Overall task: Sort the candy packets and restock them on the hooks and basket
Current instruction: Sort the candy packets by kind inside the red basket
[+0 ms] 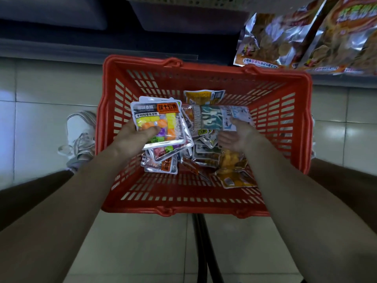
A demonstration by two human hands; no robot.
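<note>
Under left hand (134, 137), candy packets (161, 123)

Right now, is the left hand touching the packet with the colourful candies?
Touching. The head view shows the left hand gripping the colourful candy packet, its thumb pressed across the packet's front.

— What is the floor like?
— Pale square tiles (51, 88) with thin grout lines. They are glossy: soft patches of light reflect on the right, and a bluish sheen lies on the far left.
— And beyond the floor?
— A dark shelf base (61, 45) runs across the top, in shadow. Above it sits a perforated pale shelf edge (183, 0).
— How is the light overall?
— Dim, brighter on the tiles than under the shelving.
</note>
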